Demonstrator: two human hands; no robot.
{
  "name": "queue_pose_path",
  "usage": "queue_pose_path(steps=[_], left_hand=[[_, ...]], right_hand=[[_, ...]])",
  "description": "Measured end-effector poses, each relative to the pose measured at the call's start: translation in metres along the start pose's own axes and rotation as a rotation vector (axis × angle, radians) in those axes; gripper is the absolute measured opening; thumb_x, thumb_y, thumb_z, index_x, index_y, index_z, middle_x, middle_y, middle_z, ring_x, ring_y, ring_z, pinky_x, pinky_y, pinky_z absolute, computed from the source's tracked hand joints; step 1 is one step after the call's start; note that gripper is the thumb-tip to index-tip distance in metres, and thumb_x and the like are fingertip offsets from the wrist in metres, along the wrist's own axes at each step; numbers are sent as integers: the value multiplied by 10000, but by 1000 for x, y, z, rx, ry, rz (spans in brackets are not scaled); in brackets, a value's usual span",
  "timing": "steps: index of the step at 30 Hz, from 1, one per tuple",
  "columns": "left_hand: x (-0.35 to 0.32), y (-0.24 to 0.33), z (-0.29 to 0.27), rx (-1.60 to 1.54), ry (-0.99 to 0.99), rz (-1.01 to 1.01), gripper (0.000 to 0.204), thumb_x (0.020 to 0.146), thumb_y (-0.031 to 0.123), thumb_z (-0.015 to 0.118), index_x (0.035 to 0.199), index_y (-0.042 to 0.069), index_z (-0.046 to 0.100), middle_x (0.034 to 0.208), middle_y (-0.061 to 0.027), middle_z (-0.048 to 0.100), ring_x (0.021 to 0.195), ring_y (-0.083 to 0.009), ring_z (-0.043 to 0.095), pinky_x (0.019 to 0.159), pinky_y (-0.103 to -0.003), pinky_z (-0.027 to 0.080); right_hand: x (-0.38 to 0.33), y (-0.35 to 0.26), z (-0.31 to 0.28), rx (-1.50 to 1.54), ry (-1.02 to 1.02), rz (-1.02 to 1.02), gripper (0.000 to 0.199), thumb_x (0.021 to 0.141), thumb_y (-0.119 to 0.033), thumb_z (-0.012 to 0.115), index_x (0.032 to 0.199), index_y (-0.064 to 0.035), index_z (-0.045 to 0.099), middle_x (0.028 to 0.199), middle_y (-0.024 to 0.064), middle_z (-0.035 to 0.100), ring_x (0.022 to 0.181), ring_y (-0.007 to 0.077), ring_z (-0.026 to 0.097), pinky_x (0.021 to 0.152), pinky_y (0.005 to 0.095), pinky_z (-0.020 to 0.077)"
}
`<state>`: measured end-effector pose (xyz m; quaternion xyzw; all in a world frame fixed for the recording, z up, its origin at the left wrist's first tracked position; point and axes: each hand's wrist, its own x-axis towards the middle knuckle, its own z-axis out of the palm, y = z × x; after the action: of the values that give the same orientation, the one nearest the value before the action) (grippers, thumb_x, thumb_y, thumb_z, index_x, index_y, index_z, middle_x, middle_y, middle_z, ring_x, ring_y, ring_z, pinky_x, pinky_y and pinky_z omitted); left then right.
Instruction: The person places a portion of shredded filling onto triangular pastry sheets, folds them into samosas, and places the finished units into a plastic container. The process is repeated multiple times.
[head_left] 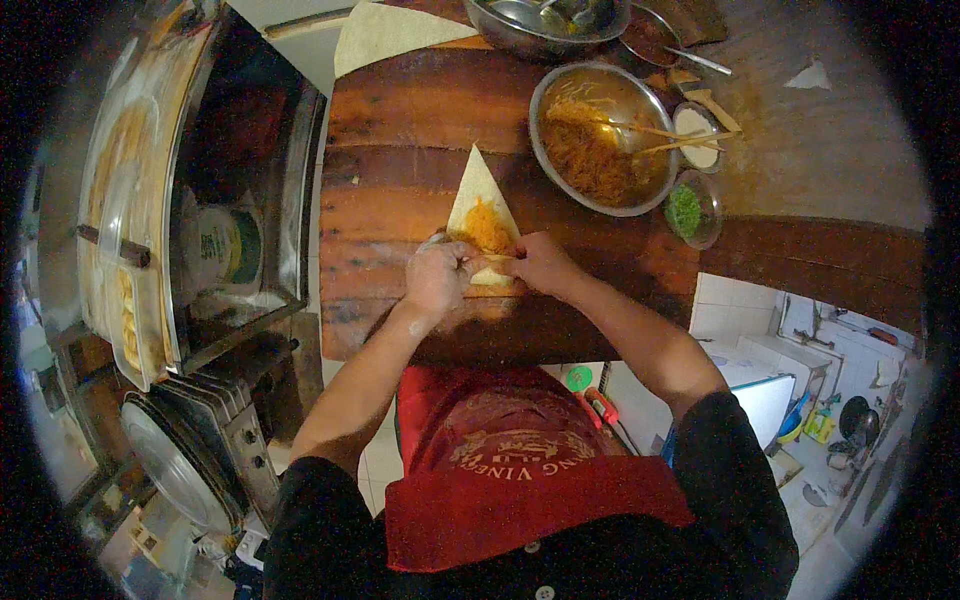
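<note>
A pale triangular pastry wrapper (477, 190) lies on the wooden counter (400, 130), point away from me, with a heap of orange shredded filling (487, 228) on it. My left hand (437, 275) and my right hand (540, 264) meet at the wrapper's near edge, fingers pinching and folding the dough over the filling. Part of that near edge is hidden under my fingers.
A metal bowl of orange filling (600, 140) with wooden sticks stands to the right. Beside it sit a small white-sauce cup (697, 135) and a small green-herb bowl (688, 208). Another wrapper sheet (385, 30) lies at the back. A glass-fronted case (215, 190) stands left.
</note>
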<state>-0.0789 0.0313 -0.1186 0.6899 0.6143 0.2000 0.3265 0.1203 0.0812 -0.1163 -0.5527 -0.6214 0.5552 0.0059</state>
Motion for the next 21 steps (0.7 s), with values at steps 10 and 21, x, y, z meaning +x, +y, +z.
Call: queue_pose_path(steps=[10, 21], left_hand=[[-22, 14, 12, 575, 162, 488, 356, 770, 99, 576, 1104, -16, 620, 1068, -137, 592, 1025, -287, 530, 857, -381, 493], [40, -13, -6, 213, -352, 242, 362, 697, 90, 669, 1054, 31, 668, 963, -169, 638, 1017, -348, 553, 897, -434, 469]], right_hand=[[13, -20, -12, 214, -21, 130, 215, 710, -148, 755, 773, 27, 646, 622, 60, 606, 543, 205, 588, 519, 361, 472], [-24, 4, 6, -802, 505, -806, 433, 684, -154, 714, 1079, -17, 604, 1067, 167, 573, 1007, 334, 543, 831, 454, 451]])
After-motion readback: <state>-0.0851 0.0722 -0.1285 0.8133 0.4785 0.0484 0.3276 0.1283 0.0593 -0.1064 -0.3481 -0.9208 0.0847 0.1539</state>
